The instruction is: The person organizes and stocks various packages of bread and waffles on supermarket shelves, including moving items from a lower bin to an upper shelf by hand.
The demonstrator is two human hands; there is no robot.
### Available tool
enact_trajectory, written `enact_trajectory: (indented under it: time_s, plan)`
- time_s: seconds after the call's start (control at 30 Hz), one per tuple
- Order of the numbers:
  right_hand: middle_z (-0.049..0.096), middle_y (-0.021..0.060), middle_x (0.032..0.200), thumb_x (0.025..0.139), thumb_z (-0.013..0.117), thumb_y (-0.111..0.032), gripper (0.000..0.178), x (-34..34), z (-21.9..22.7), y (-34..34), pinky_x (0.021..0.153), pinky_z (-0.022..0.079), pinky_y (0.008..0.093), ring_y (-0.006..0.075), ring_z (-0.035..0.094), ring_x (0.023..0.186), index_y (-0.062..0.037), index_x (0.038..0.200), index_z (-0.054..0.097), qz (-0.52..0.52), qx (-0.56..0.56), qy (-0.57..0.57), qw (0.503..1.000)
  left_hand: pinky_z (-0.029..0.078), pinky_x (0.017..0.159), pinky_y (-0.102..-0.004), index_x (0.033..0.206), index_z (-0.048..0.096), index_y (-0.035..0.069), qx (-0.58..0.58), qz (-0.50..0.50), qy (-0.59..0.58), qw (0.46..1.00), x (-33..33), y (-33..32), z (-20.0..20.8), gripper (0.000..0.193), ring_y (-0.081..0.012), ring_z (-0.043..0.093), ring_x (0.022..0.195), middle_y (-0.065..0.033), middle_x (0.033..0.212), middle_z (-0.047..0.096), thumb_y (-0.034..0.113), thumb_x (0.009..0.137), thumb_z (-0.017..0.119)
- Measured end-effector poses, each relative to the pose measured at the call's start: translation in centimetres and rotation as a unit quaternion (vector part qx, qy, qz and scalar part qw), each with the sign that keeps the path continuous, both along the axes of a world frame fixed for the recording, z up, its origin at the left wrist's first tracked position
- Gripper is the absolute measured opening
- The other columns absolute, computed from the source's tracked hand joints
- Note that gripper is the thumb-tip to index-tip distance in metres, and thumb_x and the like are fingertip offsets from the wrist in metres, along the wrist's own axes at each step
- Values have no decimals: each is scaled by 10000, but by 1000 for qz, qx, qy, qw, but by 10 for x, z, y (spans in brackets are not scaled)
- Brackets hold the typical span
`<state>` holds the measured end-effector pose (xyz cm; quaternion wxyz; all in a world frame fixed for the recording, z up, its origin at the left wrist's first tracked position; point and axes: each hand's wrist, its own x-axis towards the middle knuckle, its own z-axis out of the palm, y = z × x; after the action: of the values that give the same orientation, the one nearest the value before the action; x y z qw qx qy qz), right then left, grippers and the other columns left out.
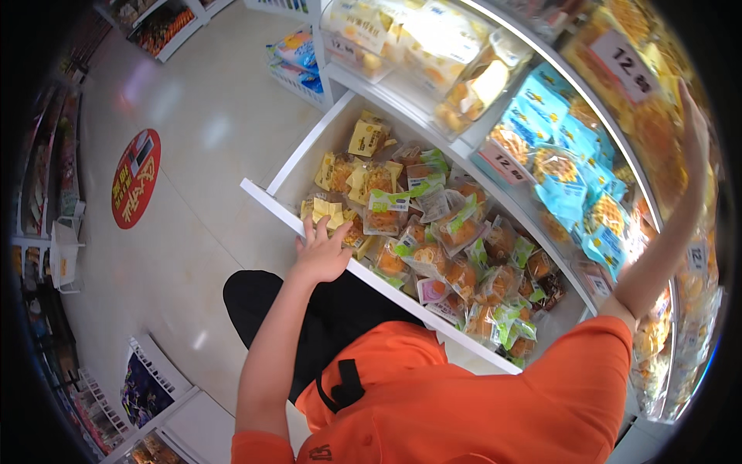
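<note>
My left hand rests on the front edge of a pulled-out white drawer, its fingers spread over the rim toward the packs inside. Closest to those fingertips is a yellow-wrapped pack. Many small clear bags of round, brown baked goods fill the drawer, some with green labels. Up at the right, my right hand is seen edge-on with its fingers stretched out. It is beside the upper shelf's yellow snack packs; whether it touches them I cannot tell.
Lit shelves above the drawer hold white-and-yellow packs and blue snack bags, with price tags. A blue pack sits in a white basket beyond the drawer. The tiled floor bears a red oval sticker. More shelving lines the left.
</note>
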<state>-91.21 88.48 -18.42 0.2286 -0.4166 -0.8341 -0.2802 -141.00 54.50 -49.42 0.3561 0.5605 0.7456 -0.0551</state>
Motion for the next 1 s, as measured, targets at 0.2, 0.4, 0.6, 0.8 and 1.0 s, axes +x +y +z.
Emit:
enact_trajectory:
  time_s: [0.2,0.4,0.6,0.8,1.0]
  plan:
    - [649,89,1033,830,665,-231,280,-117,-28,-105,849,449,339,248,612,916,-67,1054,627,68,359,229,903,120,1043,-681,1385,385,258,30,17,53,998,12,-5,-4,520,-422,26,1394,-216,1485,187,381,882,434]
    - [562,80,797,690,643,-151,209,-336,-249,-170,691,466,392,291,552,725,-79,885,619,349,-170,112,915,99,1050,-680,1379,405,269,34,2,39,999,21,7,4,517,-429,13,1398,-203,1506,151,396,879,441]
    - [474,173,1248,819,617,-221,338,-405,-469,-158,816,475,395,284,519,1091,-6,1079,608,-139,-503,32,852,89,1050,-681,1355,436,316,59,45,34,997,5,-10,-12,496,-393,14,1404,-161,1496,187,376,864,458]
    - [625,67,945,775,614,-121,161,-378,-455,-154,751,480,413,270,601,911,-82,915,682,24,-456,-32,889,79,1043,-688,1328,479,301,66,25,8,997,9,0,-12,485,-393,-5,1400,-148,1489,198,361,847,470]
    - [571,55,825,729,640,-100,76,-324,-307,-193,595,503,352,214,594,747,-69,703,576,284,-205,187,918,101,1032,-697,1290,528,278,97,20,15,995,5,-6,-21,465,-395,25,1391,-137,1465,228,366,836,485]
